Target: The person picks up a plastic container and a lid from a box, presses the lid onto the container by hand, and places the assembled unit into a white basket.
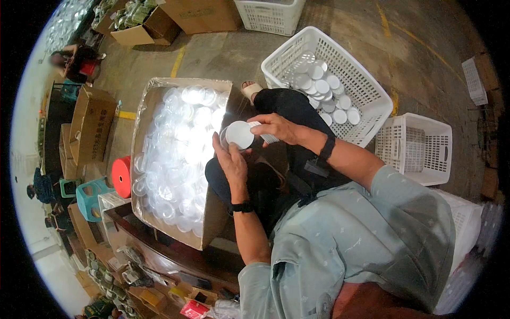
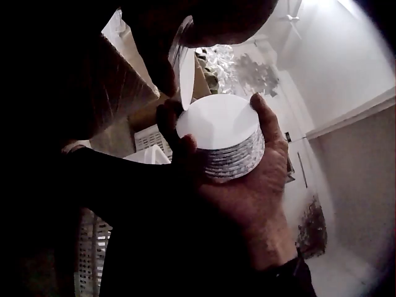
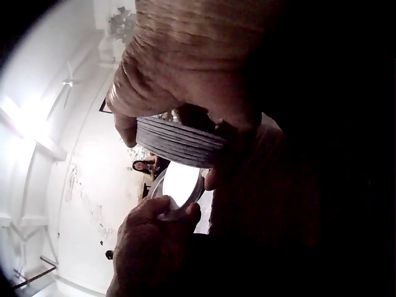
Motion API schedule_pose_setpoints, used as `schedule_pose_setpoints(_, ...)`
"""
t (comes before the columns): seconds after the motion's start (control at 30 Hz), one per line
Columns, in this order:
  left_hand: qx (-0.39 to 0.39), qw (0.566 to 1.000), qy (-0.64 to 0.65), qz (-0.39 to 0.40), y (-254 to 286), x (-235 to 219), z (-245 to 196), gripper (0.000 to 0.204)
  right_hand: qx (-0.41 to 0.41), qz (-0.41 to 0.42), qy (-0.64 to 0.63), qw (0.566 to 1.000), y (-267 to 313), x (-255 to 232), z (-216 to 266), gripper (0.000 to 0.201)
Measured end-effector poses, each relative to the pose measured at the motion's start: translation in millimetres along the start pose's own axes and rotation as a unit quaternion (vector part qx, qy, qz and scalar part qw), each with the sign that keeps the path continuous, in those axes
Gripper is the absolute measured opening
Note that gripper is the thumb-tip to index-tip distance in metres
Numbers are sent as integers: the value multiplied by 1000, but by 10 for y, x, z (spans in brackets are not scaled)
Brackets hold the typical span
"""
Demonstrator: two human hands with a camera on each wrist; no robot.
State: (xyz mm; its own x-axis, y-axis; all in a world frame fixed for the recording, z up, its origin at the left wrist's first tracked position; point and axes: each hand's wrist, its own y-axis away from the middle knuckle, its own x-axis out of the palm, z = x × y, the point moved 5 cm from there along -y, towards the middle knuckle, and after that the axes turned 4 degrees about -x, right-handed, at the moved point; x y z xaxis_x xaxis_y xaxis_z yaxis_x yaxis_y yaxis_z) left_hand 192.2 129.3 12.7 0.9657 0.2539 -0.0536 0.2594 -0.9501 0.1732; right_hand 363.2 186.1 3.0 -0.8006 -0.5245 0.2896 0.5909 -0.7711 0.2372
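My left hand point(image 1: 232, 162) pinches a clear round plastic lid point(image 3: 156, 187) by its edge, fingers on one side and thumb on the other. A white round disc point(image 1: 240, 135) lies against this lid. In my right hand point(image 1: 280, 128) is a stack of white discs point(image 2: 232, 158), gripped around its edge by the fingers and thumb. The right wrist view shows the stack's layered grey side close above the lid. Both hands are near each other over my lap. Left of them stands a cardboard box point(image 1: 217, 212) heaped with clear round plastic pieces point(image 1: 175, 159).
A white plastic basket point(image 1: 366, 80) holding many white discs stands beside my right arm. Another white basket point(image 1: 425, 125) is behind it. A red roll point(image 1: 121, 177) and a teal stool point(image 1: 91, 199) stand beyond the box. Cardboard boxes point(image 1: 199, 16) line the far floor.
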Motion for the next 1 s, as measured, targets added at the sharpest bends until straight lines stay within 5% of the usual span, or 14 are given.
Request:
schedule_pose_setpoints(0.63,26,997,-67,13,70,50,-167,61,-25,43,87,995,83,96,51,74)
schedule_pose_setpoints(0.73,-5,999,18,48,27,39,-28,62,-25,49,102,993,90,102,76,72)
schedule_pose_setpoints(0.8,92,992,-78,43,11,35,-67,67,-60,32,115,991,70,87,37,70)
schedule_pose_setpoints(1.0,1,999,-23,48,-10,10,-2,70,-42,53,89,994,72,61,-3,65)
